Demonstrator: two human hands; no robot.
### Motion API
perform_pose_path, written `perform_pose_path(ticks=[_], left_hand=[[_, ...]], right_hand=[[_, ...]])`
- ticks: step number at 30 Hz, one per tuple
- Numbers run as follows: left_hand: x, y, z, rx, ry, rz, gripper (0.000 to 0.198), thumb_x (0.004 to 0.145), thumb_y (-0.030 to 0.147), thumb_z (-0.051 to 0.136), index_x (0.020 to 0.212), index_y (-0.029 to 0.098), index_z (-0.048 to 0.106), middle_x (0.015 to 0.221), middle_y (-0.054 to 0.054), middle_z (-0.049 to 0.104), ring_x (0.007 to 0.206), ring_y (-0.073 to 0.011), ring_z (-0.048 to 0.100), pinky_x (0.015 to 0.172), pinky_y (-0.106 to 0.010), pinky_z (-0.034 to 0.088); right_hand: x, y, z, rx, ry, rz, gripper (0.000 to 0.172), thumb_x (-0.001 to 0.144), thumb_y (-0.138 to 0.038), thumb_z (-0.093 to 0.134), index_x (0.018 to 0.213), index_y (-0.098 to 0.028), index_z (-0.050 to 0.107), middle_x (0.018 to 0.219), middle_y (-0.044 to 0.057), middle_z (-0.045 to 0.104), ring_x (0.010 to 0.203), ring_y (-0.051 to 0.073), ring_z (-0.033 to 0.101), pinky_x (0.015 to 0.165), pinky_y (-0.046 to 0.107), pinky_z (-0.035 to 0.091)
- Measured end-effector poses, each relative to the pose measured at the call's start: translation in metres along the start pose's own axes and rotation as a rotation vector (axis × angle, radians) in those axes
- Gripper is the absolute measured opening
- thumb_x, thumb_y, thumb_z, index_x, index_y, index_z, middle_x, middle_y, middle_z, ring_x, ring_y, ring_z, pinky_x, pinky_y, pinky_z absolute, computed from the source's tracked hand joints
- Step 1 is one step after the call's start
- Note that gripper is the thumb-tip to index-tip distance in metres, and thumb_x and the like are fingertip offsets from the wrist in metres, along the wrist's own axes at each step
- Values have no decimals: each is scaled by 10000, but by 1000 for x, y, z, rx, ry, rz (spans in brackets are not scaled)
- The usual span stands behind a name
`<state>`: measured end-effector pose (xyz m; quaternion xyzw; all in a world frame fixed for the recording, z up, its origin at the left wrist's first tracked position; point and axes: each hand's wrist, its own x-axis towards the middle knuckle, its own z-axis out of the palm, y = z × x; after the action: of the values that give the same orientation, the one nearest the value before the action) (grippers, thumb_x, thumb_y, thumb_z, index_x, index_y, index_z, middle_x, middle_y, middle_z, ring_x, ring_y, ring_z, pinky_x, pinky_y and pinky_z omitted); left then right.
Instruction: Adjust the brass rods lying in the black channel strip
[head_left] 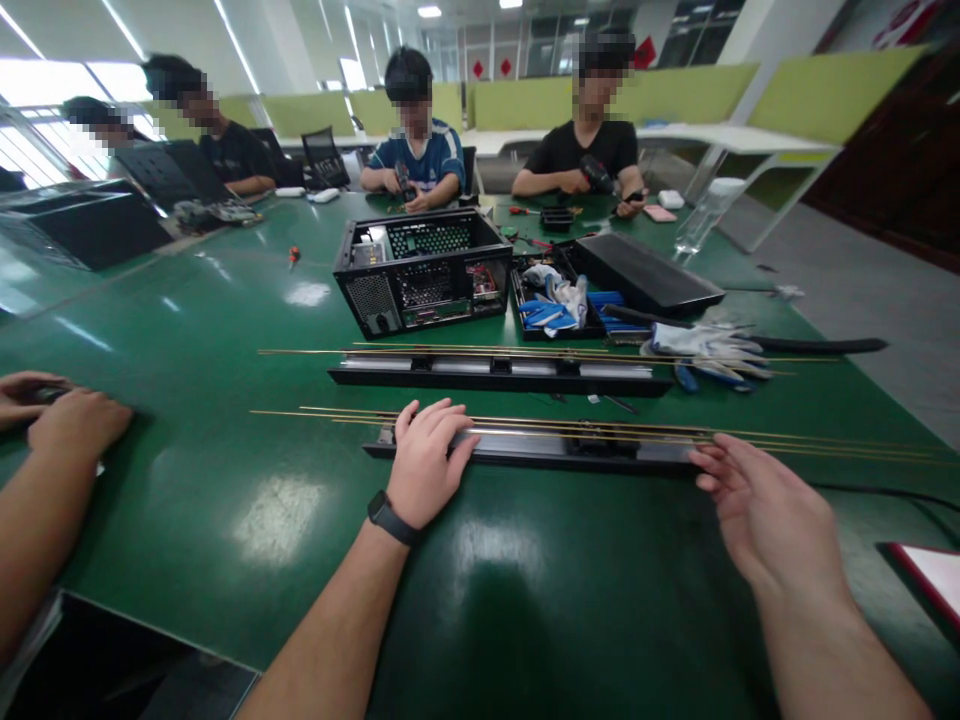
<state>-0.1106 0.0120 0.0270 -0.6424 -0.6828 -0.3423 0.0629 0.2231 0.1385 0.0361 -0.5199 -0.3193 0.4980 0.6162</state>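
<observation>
Across the near black rail [517,463], with its silver inner channel, lie several thin brass-coloured rods [525,427]. My left hand [431,455] rests on the rail's left part, fingers stretched over the rods and thumb apart. At the right end, the thumb and fingertips of my right hand [772,510] are pinched together on a brass rod; how many rods they hold I cannot tell. Behind lies a second black rail [495,380], parallel to the first, with dark blocks in its channel and more brass rods on top.
An open black computer case [420,275] stands behind the rails. Right of it are a parts tray [559,305], a black panel [649,272] and work gloves [705,352]. A co-worker's hands [79,415] are at the left; others sit across the green table [187,400].
</observation>
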Motion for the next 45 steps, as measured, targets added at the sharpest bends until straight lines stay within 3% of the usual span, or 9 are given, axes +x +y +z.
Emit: perform_pose_path(ticks=[11, 22, 28, 34, 39, 45], left_hand=[[2, 2, -3, -13, -5, 0, 101, 976, 289, 644, 1068, 267, 679, 1243, -62, 758, 1284, -273, 643, 1198, -547, 314], [1, 0, -2, -9, -15, 7, 108, 976, 296, 646, 1077, 266, 673, 1258, -65, 752, 1294, -276, 635, 1197, -553, 308], [0, 2, -4, 10, -23, 12, 114, 971, 299, 651, 1076, 267, 683, 1257, -66, 753, 1301, -279, 630, 1206, -555, 298], [0, 1, -4, 14, -14, 22, 116, 966, 285, 654, 1078, 269, 679, 1248, -52, 756, 1291, -266, 637, 1206, -542, 299], [0, 0, -3, 20, -5, 24, 110, 970, 294, 655, 1075, 264, 674, 1243, -54, 757, 1285, -268, 641, 1204, -536, 295], [0, 1, -3, 14, -10, 21, 108, 972, 295, 650, 1072, 262, 674, 1245, -58, 755, 1287, -268, 640, 1201, -530, 297]], right_hand=[[-5, -1, 1, -26, -73, -5, 383, 586, -316, 933, 865, -107, 774, 927, 137, 711, 792, 195, 681, 512, 196, 479], [0, -1, 2, -21, -34, -9, 352, 593, -277, 903, 854, -88, 763, 933, 140, 705, 777, 183, 684, 513, 185, 484], [8, -4, -4, 25, 53, -28, 315, 559, -240, 890, 808, -106, 748, 847, 101, 687, 746, 173, 683, 485, 163, 469], [6, -3, -6, -26, -72, 34, 350, 614, -292, 900, 880, -109, 764, 887, 136, 710, 784, 202, 691, 499, 184, 490], [9, -2, -6, 0, 29, -19, 209, 670, -247, 853, 818, -142, 751, 843, 96, 701, 760, 174, 682, 494, 165, 482], [6, -6, -3, -3, 0, -5, 270, 640, -230, 866, 846, -92, 760, 898, 138, 708, 767, 174, 687, 506, 162, 487]])
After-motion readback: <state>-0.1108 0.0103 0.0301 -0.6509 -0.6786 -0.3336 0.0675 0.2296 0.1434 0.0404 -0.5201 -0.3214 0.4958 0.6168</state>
